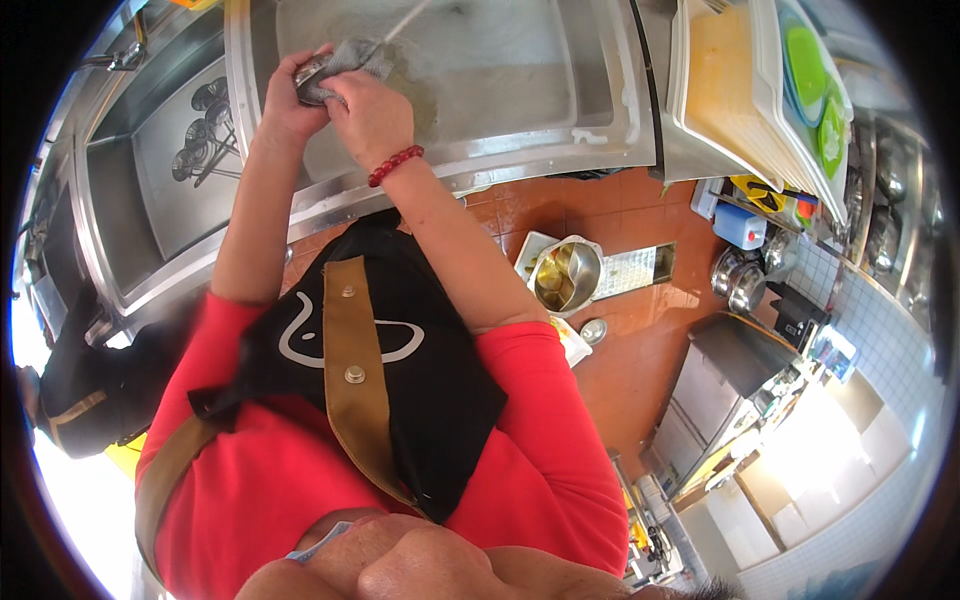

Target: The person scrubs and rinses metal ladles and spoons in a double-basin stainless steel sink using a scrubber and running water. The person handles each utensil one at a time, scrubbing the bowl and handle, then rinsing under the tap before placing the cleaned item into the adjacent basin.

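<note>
Over the steel sink basin, my left hand grips a small rounded metal utensil. It looks like a ladle's bowl, though fingers and cloth hide much of it. My right hand, with a red bead bracelet above it, presses a grey cloth against the metal. A thin stream of water falls just beyond the cloth. Cloudy water lies in the basin. In the neighbouring sink on the left, several metal ladles rest together on the bottom.
White trays or boards stand upright right of the sink, beside green lids. On the tiled floor are a divided metal pot, a loose ladle and a drain grate. A person in dark clothing is at left.
</note>
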